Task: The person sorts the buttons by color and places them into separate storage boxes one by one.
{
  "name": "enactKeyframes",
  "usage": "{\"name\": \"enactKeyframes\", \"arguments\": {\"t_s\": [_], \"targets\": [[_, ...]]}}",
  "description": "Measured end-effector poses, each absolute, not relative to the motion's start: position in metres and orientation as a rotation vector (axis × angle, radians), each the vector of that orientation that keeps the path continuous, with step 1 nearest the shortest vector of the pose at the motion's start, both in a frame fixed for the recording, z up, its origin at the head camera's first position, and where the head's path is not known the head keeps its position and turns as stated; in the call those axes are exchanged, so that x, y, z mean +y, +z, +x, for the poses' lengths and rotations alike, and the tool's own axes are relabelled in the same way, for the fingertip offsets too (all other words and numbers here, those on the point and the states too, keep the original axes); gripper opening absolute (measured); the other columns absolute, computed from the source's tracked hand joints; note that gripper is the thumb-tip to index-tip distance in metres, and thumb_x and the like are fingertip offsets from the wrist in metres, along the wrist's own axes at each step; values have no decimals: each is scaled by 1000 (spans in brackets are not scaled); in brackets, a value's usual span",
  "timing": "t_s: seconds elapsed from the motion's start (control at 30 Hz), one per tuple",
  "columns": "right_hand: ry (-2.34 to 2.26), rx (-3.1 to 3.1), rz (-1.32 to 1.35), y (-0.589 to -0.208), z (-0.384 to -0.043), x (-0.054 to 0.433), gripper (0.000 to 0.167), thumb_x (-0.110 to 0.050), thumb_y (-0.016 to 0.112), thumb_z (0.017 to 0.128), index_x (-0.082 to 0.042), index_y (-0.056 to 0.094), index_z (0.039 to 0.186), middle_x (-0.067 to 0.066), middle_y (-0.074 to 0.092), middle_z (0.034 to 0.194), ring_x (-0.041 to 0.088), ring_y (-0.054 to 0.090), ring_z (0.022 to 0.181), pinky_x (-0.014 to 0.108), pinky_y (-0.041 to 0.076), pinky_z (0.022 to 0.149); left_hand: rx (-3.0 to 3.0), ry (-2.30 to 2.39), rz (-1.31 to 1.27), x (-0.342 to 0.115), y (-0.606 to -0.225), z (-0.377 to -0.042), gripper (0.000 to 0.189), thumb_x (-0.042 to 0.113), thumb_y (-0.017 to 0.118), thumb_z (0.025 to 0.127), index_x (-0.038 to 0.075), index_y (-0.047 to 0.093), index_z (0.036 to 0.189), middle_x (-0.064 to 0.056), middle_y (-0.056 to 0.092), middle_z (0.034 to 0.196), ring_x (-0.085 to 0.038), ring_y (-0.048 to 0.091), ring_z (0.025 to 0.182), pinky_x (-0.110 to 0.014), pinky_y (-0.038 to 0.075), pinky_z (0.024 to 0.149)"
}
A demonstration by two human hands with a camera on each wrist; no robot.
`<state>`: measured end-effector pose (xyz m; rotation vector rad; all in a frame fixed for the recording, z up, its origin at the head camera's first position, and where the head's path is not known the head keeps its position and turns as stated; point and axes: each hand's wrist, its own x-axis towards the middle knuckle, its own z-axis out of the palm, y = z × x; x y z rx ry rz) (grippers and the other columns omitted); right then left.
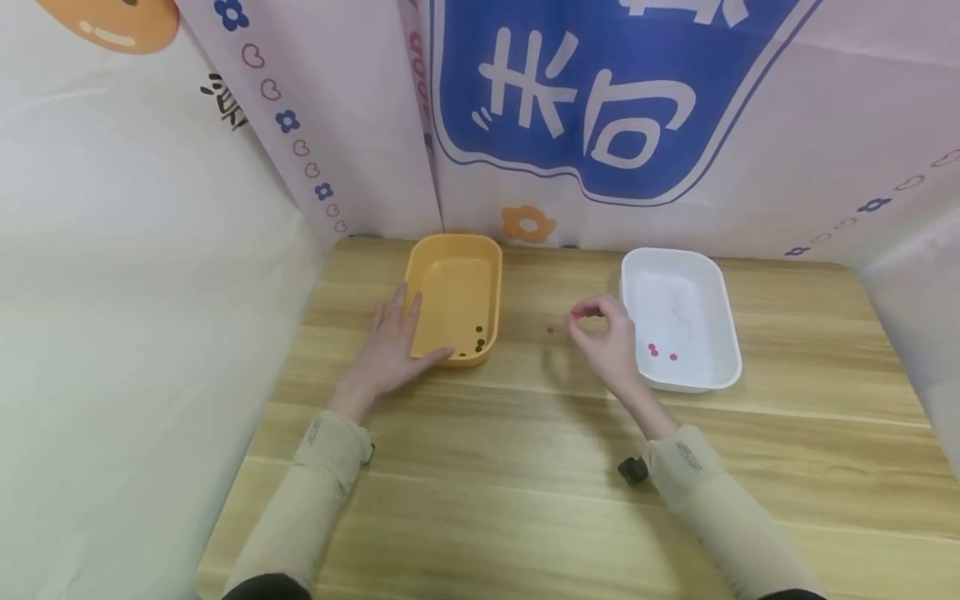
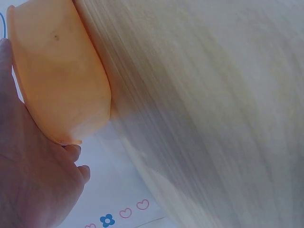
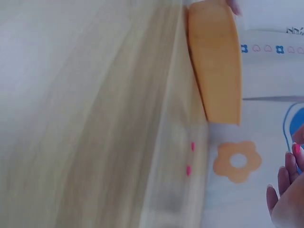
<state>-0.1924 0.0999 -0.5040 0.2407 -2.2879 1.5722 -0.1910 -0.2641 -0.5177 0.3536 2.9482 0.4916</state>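
My left hand point(image 1: 387, 346), its fingers spread, rests on the left and near rim of a yellow plastic tray point(image 1: 457, 283). Several small dark round pieces point(image 1: 480, 343) lie in that tray's near right corner. Beside the white tray point(image 1: 678, 385), my right hand point(image 1: 609, 342) pinches a small pink round piece point(image 3: 298, 148) between thumb and forefinger, above the table. Another pink piece point(image 1: 551, 330) lies on the wood between the trays. The right wrist view shows two pink pieces point(image 3: 188, 170) on the table. Three pink pieces point(image 1: 673, 357) are inside the white tray.
The wooden table point(image 1: 480, 467) meets a printed cloth backdrop point(image 1: 390, 167) right behind both trays. A white cloth side point(image 1: 135, 292) borders the left, another the right. A dark wrist device point(image 1: 633, 471) sits at the right cuff.
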Motion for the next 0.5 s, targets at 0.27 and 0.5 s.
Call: {"name": "enactKeyframes", "arguments": {"t_s": [0.27,0.5], "targets": [[1485,-2224,193,-504,-183,132,11,11,76,91,8,74,102,26,73,100,-3,52,102,23,45,96,2936,524,346,-264,-517,-188,125,89,51,96,12,-2,178,-11,-25,183,-54,-1,171,-67,7,141],[1448,-2149,134,-503,-173,161,11,11,76,90,9,75,101,28,73,99,-4,54,99,16,43,94,2956,526,355,-264,-520,-190,124,90,51,96,12,-1,178,-10,-25,184,-52,-1,171,-67,6,141]]}}
